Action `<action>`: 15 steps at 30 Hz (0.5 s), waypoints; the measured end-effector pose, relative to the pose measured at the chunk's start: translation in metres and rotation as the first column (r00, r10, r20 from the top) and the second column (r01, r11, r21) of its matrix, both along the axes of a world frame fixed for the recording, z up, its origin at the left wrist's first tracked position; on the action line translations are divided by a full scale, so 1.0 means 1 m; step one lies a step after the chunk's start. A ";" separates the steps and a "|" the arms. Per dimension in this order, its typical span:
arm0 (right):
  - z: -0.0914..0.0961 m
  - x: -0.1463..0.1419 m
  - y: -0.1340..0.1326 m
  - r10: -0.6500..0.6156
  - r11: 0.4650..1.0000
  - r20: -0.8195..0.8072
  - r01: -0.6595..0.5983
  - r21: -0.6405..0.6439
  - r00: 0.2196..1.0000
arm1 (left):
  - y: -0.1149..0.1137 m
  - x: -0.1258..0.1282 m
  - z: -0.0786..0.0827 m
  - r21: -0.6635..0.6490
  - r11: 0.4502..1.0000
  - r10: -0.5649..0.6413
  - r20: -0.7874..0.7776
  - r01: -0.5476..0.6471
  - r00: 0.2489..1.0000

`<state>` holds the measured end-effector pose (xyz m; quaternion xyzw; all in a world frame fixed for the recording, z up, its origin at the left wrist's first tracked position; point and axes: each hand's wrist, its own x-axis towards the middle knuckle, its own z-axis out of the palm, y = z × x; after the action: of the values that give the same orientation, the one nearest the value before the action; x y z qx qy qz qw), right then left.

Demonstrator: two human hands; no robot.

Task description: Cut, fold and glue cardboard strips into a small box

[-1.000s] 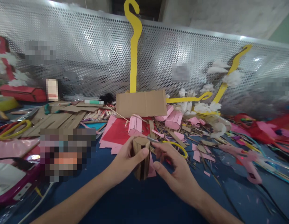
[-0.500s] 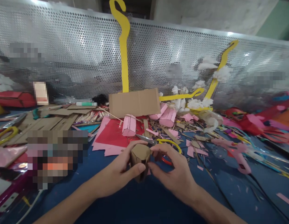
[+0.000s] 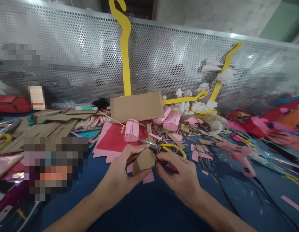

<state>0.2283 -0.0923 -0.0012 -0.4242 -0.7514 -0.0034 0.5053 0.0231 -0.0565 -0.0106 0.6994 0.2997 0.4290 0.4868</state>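
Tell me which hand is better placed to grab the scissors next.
Probably the right hand: it appears nearer the yellow handle of the scissors, while the left hand grips the cardboard piece.

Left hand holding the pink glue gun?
No, the left hand holds a brown cardboard piece; the pink glue gun lies on the blue table.

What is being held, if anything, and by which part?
The left hand holds the cardboard prism by its sides; whether the right hand grips its edge is unclear.
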 end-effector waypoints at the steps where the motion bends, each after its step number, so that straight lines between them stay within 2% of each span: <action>1: 0.000 0.000 0.000 -0.007 1.000 0.004 0.007 0.008 1.000 | 0.000 0.000 0.000 0.018 1.000 0.011 0.000 -0.011 1.000; 7: -0.002 0.000 -0.003 -0.051 0.998 0.033 0.049 0.040 0.998 | -0.001 -0.001 -0.001 0.120 0.991 0.066 0.001 -0.066 0.998; 15: -0.002 0.000 -0.003 -0.041 0.999 0.029 0.040 0.032 0.999 | -0.003 0.000 0.001 0.122 0.989 0.077 0.013 -0.078 0.997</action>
<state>0.2278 -0.0951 -0.0032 -0.4313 -0.7499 -0.0316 0.5006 0.0235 -0.0591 -0.0096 0.7139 0.2979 0.4680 0.4273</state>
